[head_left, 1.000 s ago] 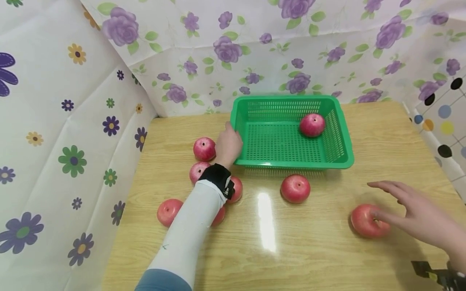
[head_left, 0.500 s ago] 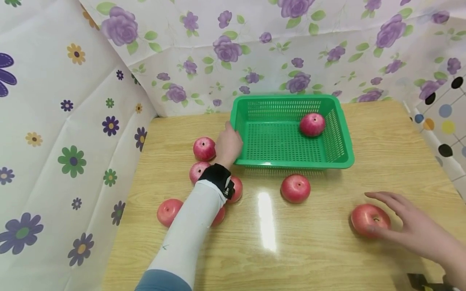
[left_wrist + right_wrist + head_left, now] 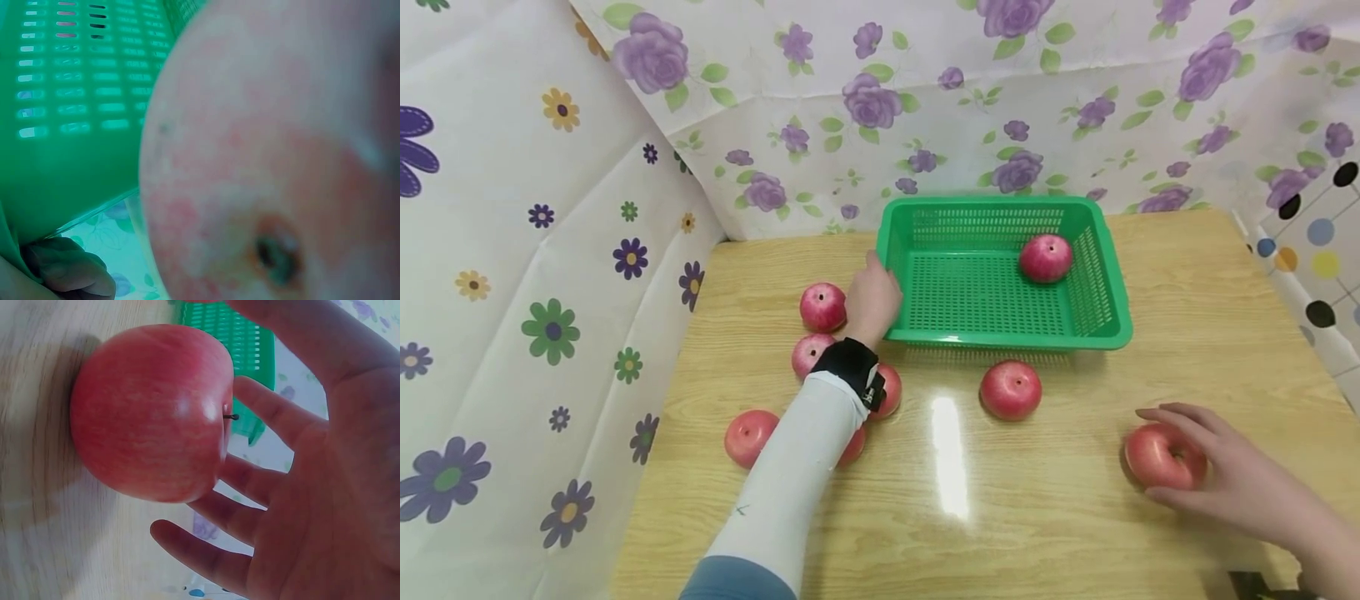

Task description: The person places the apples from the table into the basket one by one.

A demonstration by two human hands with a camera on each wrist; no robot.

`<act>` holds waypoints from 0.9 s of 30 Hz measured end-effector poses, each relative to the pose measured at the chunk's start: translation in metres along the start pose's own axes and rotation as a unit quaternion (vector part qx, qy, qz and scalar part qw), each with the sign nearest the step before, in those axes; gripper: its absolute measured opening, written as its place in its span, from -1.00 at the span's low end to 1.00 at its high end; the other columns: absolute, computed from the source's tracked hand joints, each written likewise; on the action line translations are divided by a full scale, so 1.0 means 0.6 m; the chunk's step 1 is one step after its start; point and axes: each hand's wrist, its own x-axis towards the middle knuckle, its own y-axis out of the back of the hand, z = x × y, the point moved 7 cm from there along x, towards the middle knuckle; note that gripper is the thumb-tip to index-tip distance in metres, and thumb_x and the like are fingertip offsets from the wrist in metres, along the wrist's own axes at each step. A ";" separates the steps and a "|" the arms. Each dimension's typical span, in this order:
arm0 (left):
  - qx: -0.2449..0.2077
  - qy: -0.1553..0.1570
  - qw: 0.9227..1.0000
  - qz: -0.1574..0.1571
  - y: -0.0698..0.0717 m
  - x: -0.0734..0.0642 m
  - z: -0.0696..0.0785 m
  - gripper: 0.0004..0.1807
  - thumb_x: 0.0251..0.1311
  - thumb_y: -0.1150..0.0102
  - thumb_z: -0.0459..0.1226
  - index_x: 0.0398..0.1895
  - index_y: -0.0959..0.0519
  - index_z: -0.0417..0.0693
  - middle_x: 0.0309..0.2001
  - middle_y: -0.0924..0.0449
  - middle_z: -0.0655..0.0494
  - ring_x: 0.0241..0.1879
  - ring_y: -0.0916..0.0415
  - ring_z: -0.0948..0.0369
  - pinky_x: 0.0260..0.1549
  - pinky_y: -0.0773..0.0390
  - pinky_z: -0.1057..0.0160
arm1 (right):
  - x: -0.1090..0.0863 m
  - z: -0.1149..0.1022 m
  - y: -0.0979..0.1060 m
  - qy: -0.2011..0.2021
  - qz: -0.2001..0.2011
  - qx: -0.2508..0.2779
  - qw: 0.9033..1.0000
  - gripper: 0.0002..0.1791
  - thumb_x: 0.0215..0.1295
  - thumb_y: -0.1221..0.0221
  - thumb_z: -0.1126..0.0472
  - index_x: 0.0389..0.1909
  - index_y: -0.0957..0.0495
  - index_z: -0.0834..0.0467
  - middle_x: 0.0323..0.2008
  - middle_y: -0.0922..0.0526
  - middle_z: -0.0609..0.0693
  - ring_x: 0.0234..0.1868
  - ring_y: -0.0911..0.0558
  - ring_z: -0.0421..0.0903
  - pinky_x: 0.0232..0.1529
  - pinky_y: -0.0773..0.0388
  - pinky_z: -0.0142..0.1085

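My left hand [image 3: 874, 302] holds the left rim of a green plastic basket [image 3: 1000, 340]; in the left wrist view its curled fingers [image 3: 72, 272] show at the basket's edge. A red apple [image 3: 206, 162] fills much of that view, close to the camera. On the right side of the table, my right hand [image 3: 1232, 471] is spread around another red apple [image 3: 1161, 457], thumb on the near side and fingers on the far side. The right wrist view shows this apple [image 3: 153, 415] resting on the wood, its stem toward the palm, with the fingers extended behind it.
One dark red apple [image 3: 1046, 258] lies inside the basket at its right end. Another apple [image 3: 1011, 390] sits just in front of the basket. Several more, among them one apple [image 3: 751, 438], lie around the left forearm. Flowered sheets [image 3: 820, 75] hang behind and left of the table.
My right hand has lowered and come around the right-hand apple, its thumb shifting from over the apple to its near side. The left hand and basket have stayed in place.
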 end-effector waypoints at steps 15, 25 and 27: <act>-0.002 0.009 1.000 -0.005 -0.001 0.001 -0.002 -0.48 0.53 0.17 -0.13 0.42 -0.15 -0.18 -0.07 -0.61 -0.21 -0.16 -0.60 -0.03 -0.32 -0.66 -0.05 | 0.008 0.002 -0.018 -0.003 -0.035 -0.017 0.999 0.00 -0.20 -0.52 -0.25 0.34 -0.40 -0.08 0.24 -0.36 0.18 0.11 -0.45 0.24 -0.10 -0.47 0.37; -0.010 0.005 1.000 -0.006 0.000 -0.001 -0.002 -0.51 0.52 0.17 -0.14 0.39 -0.17 -0.18 -0.10 -0.60 -0.19 -0.19 -0.60 -0.01 -0.35 -0.65 -0.04 | 0.009 0.009 -0.033 -0.018 -0.055 -0.022 0.998 0.02 -0.18 -0.57 -0.11 0.39 -0.34 -0.10 0.18 -0.39 0.19 0.03 -0.49 0.22 -0.14 -0.54 0.27; -0.010 0.005 1.000 -0.005 0.001 -0.001 -0.002 -0.51 0.52 0.17 -0.14 0.39 -0.17 -0.18 -0.11 -0.60 -0.19 -0.20 -0.60 -0.01 -0.36 -0.65 -0.04 | 0.010 0.011 -0.035 -0.019 -0.055 -0.024 0.998 0.02 -0.19 -0.58 -0.07 0.39 -0.34 -0.09 0.17 -0.39 0.19 0.01 -0.50 0.22 -0.17 -0.55 0.25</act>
